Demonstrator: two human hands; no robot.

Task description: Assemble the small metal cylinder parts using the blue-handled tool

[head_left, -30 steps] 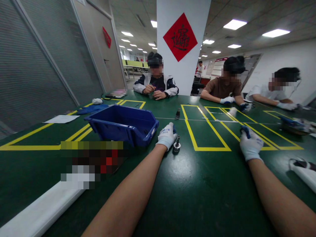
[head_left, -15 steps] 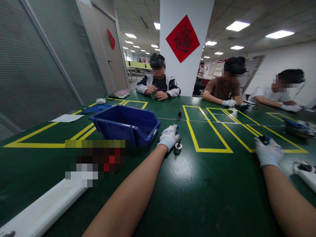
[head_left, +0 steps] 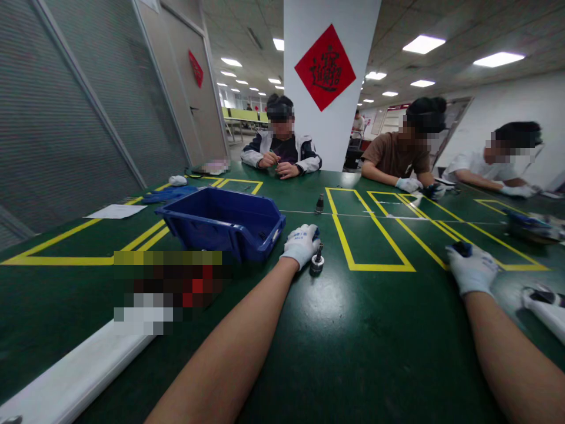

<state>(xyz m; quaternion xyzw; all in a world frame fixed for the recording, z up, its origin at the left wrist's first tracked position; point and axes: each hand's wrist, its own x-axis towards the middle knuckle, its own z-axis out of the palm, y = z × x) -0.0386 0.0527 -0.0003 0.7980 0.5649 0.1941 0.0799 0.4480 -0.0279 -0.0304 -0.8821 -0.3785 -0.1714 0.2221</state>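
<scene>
My left hand (head_left: 301,242), in a white glove with dark blue fingertips, is on the green table just right of the blue bin (head_left: 212,235). Its fingers are curled in, and anything inside them is hidden. Close against its right side stands a small metal part with a round silver base and a dark upright stem (head_left: 316,263). A second dark, pointed metal part (head_left: 319,203) stands upright farther back. Far to the right, my right hand (head_left: 473,266), gloved alike, is closed with the fingers bent away from view; what it holds, if anything, I cannot make out.
Yellow tape rectangles (head_left: 382,268) mark the table. A white arm-like object (head_left: 79,377) lies front left, partly blurred out. Blue gloves (head_left: 170,194) and a paper sheet (head_left: 115,211) lie back left. Three people sit across the table. Another white object (head_left: 545,309) lies at right.
My right hand has moved slightly to the left. My left hand stays beside the metal part, and the view has shifted very little.
</scene>
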